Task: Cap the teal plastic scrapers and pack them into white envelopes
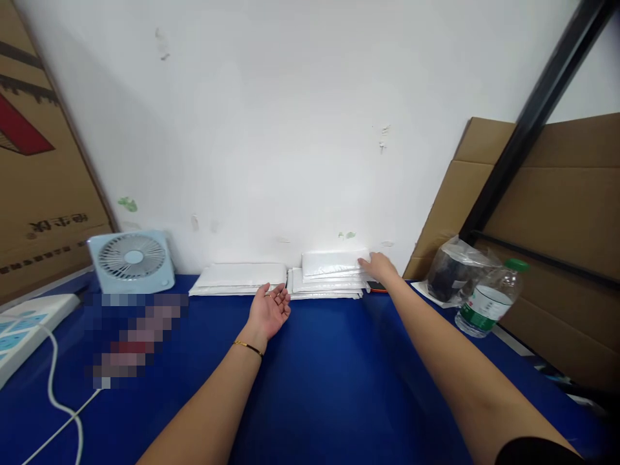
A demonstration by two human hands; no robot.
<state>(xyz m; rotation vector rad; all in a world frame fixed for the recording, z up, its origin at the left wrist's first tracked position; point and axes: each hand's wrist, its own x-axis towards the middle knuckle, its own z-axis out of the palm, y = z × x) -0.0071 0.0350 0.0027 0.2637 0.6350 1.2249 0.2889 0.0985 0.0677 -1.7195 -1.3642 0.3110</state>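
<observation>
My right hand (380, 267) reaches to the back of the table and grips the right end of a flat white packet (334, 261) with a plastic sheen. That packet is on top of a stack of white packets (329, 284) against the wall. My left hand (271, 311) is turned palm up with its fingers loosely bent and apart, holding nothing. It is just in front of another stack of flat white packets (237, 278) to the left. A dark object with a red-orange edge (376, 287) lies partly hidden under my right hand.
A light blue fan (133, 258) and a white power strip (33, 329) with a cable stand on the left of the blue table (320, 387). On the right are a bottle with a green cap (489, 303) and a dark bagged container (448, 274). Cardboard flanks both sides.
</observation>
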